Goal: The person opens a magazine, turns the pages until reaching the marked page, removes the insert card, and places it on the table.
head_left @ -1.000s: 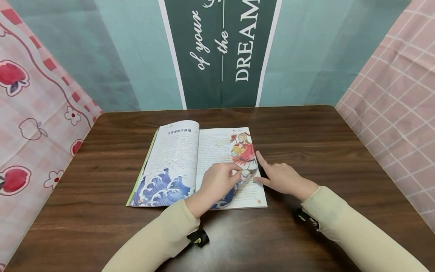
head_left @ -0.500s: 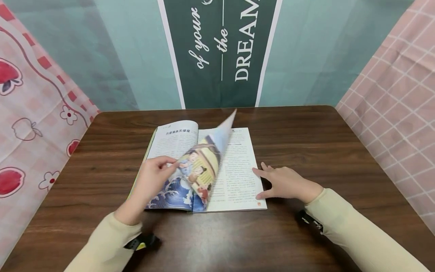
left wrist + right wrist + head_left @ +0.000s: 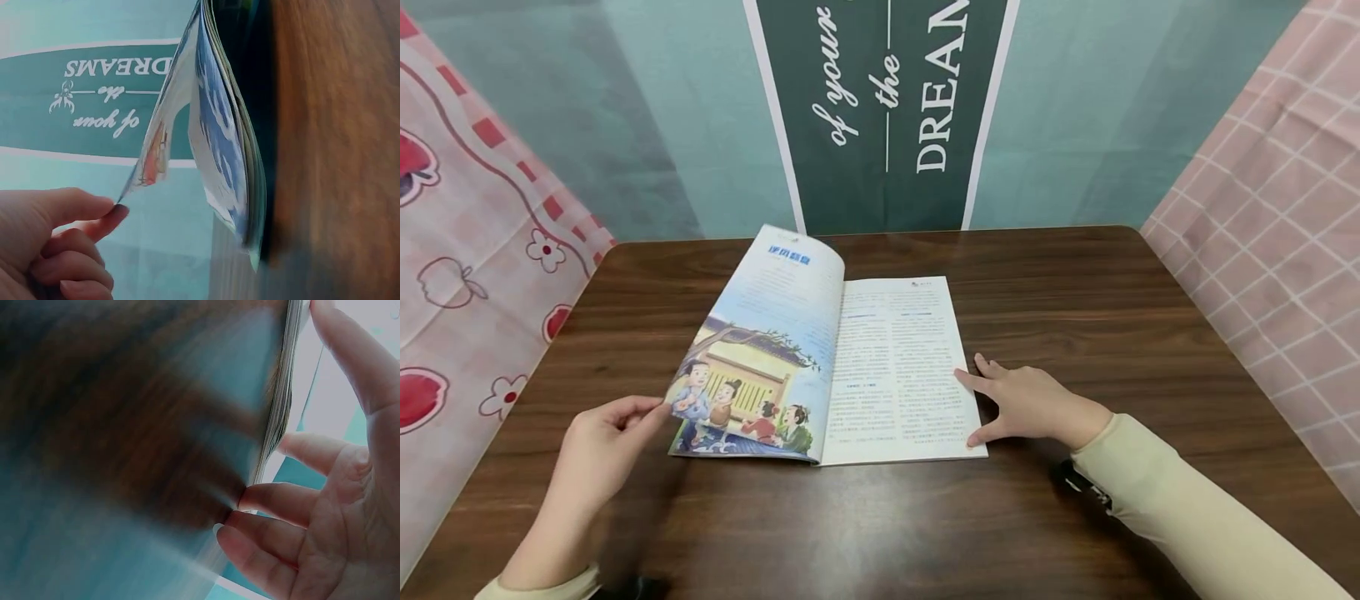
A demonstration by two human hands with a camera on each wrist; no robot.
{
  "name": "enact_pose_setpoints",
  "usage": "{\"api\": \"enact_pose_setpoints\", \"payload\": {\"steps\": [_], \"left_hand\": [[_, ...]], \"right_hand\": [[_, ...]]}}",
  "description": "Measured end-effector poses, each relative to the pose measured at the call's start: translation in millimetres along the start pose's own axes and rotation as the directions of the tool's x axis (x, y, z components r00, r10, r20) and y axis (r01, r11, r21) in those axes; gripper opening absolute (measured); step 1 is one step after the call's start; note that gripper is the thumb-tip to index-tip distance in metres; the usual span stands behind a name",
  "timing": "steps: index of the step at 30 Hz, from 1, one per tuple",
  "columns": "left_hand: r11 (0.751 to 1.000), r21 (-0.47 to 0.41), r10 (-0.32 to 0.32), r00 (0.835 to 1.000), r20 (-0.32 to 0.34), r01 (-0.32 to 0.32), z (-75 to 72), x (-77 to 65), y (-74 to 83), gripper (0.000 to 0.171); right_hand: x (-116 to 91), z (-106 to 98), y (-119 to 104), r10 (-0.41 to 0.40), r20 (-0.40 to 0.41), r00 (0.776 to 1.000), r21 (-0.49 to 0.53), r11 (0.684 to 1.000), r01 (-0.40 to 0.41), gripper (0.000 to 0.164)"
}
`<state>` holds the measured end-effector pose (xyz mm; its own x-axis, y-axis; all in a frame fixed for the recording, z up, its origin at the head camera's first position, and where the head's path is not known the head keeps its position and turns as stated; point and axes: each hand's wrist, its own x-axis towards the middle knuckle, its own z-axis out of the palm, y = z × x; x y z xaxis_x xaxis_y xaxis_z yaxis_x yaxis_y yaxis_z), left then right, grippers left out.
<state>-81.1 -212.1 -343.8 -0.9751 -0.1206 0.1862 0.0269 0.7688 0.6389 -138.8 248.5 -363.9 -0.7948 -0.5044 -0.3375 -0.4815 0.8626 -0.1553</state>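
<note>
An illustrated magazine (image 3: pixel 895 367) lies spread on the wooden table. Its turned page (image 3: pixel 775 300), with a painted house and several figures, leans over the left side. My left hand (image 3: pixel 610 450) pinches the lower outer corner of that page between thumb and forefinger. In the left wrist view the page (image 3: pixel 153 137) is lifted apart from the wave-patterned page (image 3: pixel 219 131) beneath it. My right hand (image 3: pixel 1030 404) rests at the right edge of the magazine, fingers spread, thumb and forefinger on the margin. The right wrist view shows the fingertips (image 3: pixel 250 497) at the page edges.
The dark wooden table (image 3: pixel 1075 292) surrounds the magazine. Behind it hangs a teal cloth (image 3: pixel 1045 125) with lettering. A pink patterned cloth (image 3: pixel 482 333) borders the left side, and a pink checked cloth (image 3: pixel 1270 225) the right.
My left hand has carried the page from the right side across to the left, where it now covers the wave picture. The right hand has slid slightly down the right margin.
</note>
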Motion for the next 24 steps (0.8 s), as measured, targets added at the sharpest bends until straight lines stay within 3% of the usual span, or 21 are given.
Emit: {"api": "enact_pose_setpoints", "payload": {"steps": [3,9,19,24], "left_hand": [[0.999,0.050,-0.021,0.997,0.072,0.018,-3.7,-4.9,-5.6,0.019],[0.990,0.135,-0.057,0.970,0.235,0.026,-3.7,-11.2,-13.6,0.019],[0.975,0.216,-0.107,0.951,0.291,0.044,-2.5,-13.2,-17.0,0.026],[0.963,0.270,-0.095,0.946,0.310,0.008,-0.8,-10.9,-15.3,0.027]], "right_hand": [[0.3,0.2,-0.9,-0.003,-0.009,1.000,0.000,1.000,0.003,0.100],[-1.2,1.1,-1.3,-0.007,-0.016,1.000,-0.003,1.000,0.007,0.098],[-0.1,1.2,-2.8,-0.019,-0.068,0.998,-0.040,0.999,0.016,0.093],[3.6,2.1,-2.6,-0.030,-0.132,0.991,-0.081,0.997,0.019,0.085]]}}
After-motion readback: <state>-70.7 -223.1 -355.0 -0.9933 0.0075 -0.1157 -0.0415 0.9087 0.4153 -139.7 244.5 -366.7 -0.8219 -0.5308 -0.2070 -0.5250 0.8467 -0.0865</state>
